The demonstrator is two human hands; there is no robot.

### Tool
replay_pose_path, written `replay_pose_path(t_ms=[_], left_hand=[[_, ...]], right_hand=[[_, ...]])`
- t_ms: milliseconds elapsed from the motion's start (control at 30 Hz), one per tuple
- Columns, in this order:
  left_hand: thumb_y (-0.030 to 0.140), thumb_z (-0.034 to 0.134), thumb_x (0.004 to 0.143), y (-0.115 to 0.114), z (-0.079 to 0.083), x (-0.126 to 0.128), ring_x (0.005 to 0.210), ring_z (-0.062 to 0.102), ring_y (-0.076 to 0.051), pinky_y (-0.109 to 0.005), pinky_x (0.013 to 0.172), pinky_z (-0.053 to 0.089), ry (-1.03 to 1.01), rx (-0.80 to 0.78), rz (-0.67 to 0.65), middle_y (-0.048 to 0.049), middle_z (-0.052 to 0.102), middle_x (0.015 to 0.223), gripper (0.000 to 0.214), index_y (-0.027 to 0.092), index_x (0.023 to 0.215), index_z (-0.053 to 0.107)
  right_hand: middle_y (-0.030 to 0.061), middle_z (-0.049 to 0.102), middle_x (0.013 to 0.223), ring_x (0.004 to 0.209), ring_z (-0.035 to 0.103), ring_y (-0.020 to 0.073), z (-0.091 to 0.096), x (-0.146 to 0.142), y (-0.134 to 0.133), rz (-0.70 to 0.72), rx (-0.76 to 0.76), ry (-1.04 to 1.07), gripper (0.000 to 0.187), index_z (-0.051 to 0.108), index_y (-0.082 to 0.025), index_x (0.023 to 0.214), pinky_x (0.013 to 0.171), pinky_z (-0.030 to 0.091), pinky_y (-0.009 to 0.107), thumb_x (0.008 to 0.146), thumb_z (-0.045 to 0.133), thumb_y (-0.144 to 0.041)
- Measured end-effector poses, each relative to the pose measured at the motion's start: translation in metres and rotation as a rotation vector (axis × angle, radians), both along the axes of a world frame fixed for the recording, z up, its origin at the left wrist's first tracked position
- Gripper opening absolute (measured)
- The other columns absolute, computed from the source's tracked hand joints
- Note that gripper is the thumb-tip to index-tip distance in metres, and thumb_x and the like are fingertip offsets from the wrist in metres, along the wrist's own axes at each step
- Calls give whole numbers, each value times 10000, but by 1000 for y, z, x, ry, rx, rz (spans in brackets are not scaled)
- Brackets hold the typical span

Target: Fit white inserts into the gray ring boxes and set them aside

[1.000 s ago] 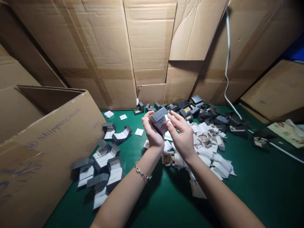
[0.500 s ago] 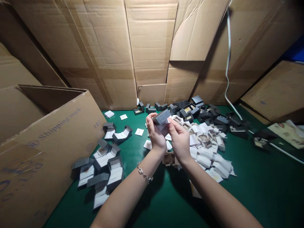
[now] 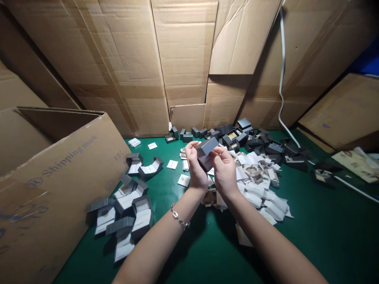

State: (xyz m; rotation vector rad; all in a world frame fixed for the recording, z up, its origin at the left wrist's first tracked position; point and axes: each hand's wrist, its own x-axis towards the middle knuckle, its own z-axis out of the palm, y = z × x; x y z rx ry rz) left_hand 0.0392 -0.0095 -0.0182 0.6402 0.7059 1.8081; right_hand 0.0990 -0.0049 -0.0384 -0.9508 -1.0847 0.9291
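A small dark grey hinged box (image 3: 208, 146) with its lid raised is held above the green table, a pale lining partly showing inside. My left hand (image 3: 196, 167) wraps round its left side, thumb along the front. On the other side my right hand (image 3: 225, 169) is closed, its thumb and fingers at the box's opening; what the fingertips press on is mostly hidden. Beneath and to the right of my hands lies a heap of white paper and card inserts (image 3: 254, 173). A square white card (image 3: 184, 180) lies just left of my left wrist.
Several open grey boxes with white linings (image 3: 142, 217) stand at the left, beside a large cardboard carton (image 3: 68, 169). Dark empty-looking boxes (image 3: 266, 146) are piled at the back right. Cardboard panels (image 3: 186, 51) wall the back, and a white cable (image 3: 282, 79) hangs down them.
Both hands still hold the box. It has tilted a little, and my right fingers have shifted at its opening. The whole view has moved slightly.
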Motion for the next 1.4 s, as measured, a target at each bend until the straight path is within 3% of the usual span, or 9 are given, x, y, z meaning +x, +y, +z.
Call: replay_pose_path(t_ms=[167, 267, 433, 600, 833, 1000, 1133, 1300, 1400], left_hand=[[440, 468, 798, 2, -3, -1, 778, 546, -145, -244, 691, 444, 26, 6, 40, -6, 531, 883, 265, 228, 955, 481], [409, 539, 767, -2, -3, -1, 811, 556, -146, -249, 728, 449, 63, 59, 0, -9, 544, 922, 291, 235, 992, 477], [322, 680, 650, -7, -3, 0, 866, 566, -175, -285, 787, 457, 180, 124, -143, -25, 562, 979, 512, 258, 1104, 454], [229, 718, 661, -4, -2, 0, 902, 559, -162, -274, 792, 458, 265, 48, -53, -32, 533, 1061, 488, 256, 1079, 467], [321, 666, 751, -2, -3, -1, 785, 588, -140, -256, 674, 481, 166, -34, -75, -4, 565, 940, 366, 250, 1031, 443], [309, 725, 670, 1, 0, -7, 724, 587, -116, -225, 635, 454, 72, -14, -60, 24, 590, 888, 385, 244, 967, 490], [242, 723, 583, 7, 7, -13, 667, 579, -96, -219, 649, 447, -104, -52, -99, 46, 598, 763, 381, 214, 916, 538], [259, 682, 535, 8, 19, -15, 616, 590, -108, -236, 636, 454, -282, -174, -81, 31, 613, 672, 301, 169, 804, 581], [294, 660, 539, 4, 25, -15, 615, 608, -130, -257, 638, 466, -312, -166, -77, 7, 634, 662, 299, 166, 799, 586]], right_hand=[[61, 692, 955, 948, 623, 211, 8, 5, 0, -14, 39, -44, 170, 632, -196, 756, 894, 491, 367, 744, 625, -365], [47, 689, 835, 838, 628, 199, 10, 10, 4, 9, 2, -19, 243, 601, -190, 670, 807, 513, 353, 738, 650, -419], [9, 636, 672, 641, 587, 163, 9, 17, 11, 37, -71, 26, 284, 555, -200, 678, 626, 503, 307, 731, 646, -464], [4, 618, 647, 614, 561, 152, 11, 17, 9, 30, -53, -18, 333, 541, -203, 627, 601, 492, 292, 711, 664, -502], [46, 653, 811, 807, 603, 189, 16, 14, 1, -14, 4, -136, 282, 543, -192, 581, 689, 508, 302, 725, 656, -406], [66, 658, 892, 926, 611, 209, 20, 12, -6, -88, 170, -294, 200, 610, -210, 639, 806, 514, 348, 802, 581, -323], [70, 665, 975, 994, 613, 206, 26, 11, -12, -113, 287, -440, 136, 698, -225, 792, 929, 481, 381, 833, 577, -270], [60, 657, 1073, 993, 622, 201, 27, 9, -17, -61, 356, -472, 205, 675, -239, 1012, 840, 531, 365, 818, 641, -292], [45, 672, 976, 939, 631, 193, 27, 6, -20, -140, 428, -435, 112, 660, -222, 898, 803, 537, 353, 798, 682, -266]])
